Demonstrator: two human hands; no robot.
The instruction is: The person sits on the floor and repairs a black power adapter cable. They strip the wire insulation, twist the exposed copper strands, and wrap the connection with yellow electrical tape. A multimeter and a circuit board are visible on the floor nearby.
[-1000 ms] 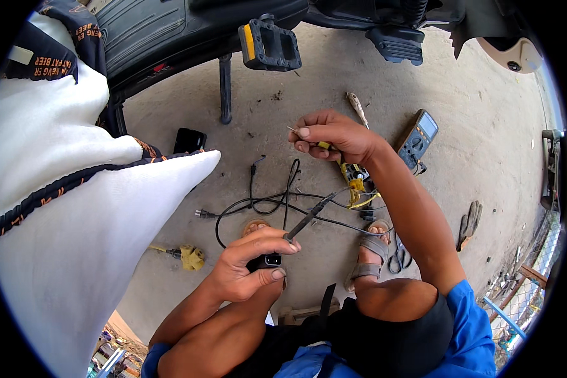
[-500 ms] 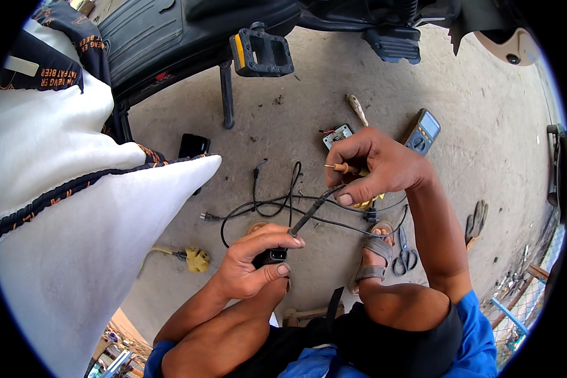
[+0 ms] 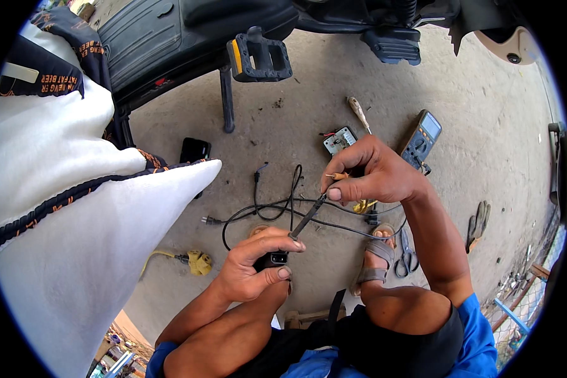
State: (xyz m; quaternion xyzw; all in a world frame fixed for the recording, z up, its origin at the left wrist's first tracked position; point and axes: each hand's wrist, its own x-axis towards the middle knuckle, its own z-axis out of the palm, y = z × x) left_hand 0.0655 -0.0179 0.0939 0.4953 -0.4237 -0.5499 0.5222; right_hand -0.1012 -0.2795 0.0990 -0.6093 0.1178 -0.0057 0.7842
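Observation:
My left hand [image 3: 249,263] is closed round a black plug connector [image 3: 276,259], its socket end facing me. A thick black cable [image 3: 309,218] runs from it up to the right. My right hand [image 3: 378,175] pinches the upper end of that cable between thumb and forefinger. In the same hand is an orange-brown test probe [image 3: 337,177], its metal tip pointing left. Just beyond the right hand lie an opened small device with a circuit board [image 3: 341,141], a screwdriver [image 3: 357,112] and a multimeter [image 3: 422,138].
Looped black cord [image 3: 258,206] lies on the concrete between my feet and the electric scooter [image 3: 195,38]. Scissors [image 3: 407,259] and a glove [image 3: 479,223] are at right. A yellow plug [image 3: 199,262] and a black phone-like object [image 3: 195,150] lie left, near a white padded cover [image 3: 75,252].
My right hand has shifted slightly to the left, and its thumb sits a little higher at the cable's end. The left hand keeps its hold on the plug connector, almost still.

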